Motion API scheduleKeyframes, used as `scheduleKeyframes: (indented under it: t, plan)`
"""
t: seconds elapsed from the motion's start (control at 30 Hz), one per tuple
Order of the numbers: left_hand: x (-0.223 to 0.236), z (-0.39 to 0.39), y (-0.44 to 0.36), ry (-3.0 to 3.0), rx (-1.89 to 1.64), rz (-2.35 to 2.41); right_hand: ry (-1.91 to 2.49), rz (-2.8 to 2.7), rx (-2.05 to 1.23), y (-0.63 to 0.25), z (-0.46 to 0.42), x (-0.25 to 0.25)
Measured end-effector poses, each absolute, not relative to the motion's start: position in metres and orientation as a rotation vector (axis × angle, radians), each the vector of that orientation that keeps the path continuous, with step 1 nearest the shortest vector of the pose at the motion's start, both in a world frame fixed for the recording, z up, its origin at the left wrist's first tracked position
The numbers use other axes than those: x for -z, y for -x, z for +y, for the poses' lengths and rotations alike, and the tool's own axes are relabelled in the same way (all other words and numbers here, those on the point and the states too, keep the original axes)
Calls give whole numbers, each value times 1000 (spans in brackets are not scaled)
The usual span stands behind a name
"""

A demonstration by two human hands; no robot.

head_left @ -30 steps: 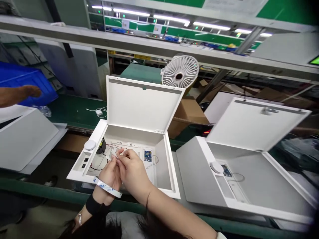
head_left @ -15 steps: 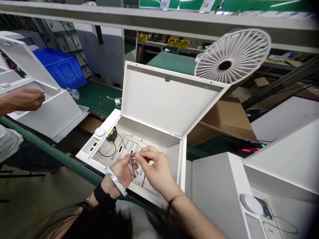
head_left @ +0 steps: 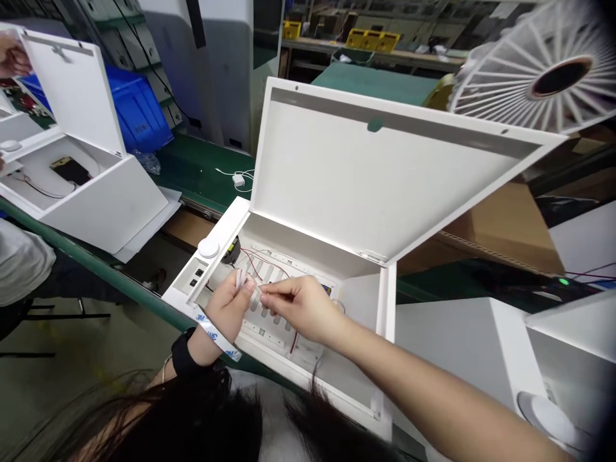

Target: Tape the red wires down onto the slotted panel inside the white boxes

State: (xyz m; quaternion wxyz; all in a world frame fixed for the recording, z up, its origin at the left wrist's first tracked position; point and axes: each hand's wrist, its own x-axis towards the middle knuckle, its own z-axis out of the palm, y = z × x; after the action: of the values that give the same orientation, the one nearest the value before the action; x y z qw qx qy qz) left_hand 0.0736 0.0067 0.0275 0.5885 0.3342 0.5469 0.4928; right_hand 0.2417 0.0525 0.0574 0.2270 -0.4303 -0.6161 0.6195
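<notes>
Already red wires [head_left: 293,343] line the white box [head_left: 359,314]; above it, the left hand [head_left: 225,309] pinches an unplaced white strip [head_left: 239,278], the right hand [head_left: 308,309] pinched closed, contents unclear.

A green tabletop [head_left: 187,168] runs from the far left behind the boxes toward the right; a green rail [head_left: 158,309] forms its near edge, with a gap between the two showing at left. Three white boxes with raised lids stand along it: the left box [head_left: 113,208], the middle box [head_left: 226,224] and the right box [head_left: 447,359], only partly in view. White sheets [head_left: 171,204] jut out from beneath the left box. On the far strip, a white adapter [head_left: 239,180] with a thin cable lies just left of the middle lid; farther left are crumpled clear plastic [head_left: 148,162] and a blue bin [head_left: 144,119].
</notes>
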Motion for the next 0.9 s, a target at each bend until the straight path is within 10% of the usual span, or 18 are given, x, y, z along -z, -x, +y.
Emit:
scheduleKeyframes:
  t: [0.23,0.53,0.9]
  plan:
    - [-31,29,-40,-769,-1264,1224,1030,-1266,-2225,-207,92,-46]
    - [-18,0,-14,-795,-1411,1271,1581,-2240,-1171,-199,124,71]
    - [-17,3,-14,-709,-1447,1277,1534,-2572,-864,-176,112,182]
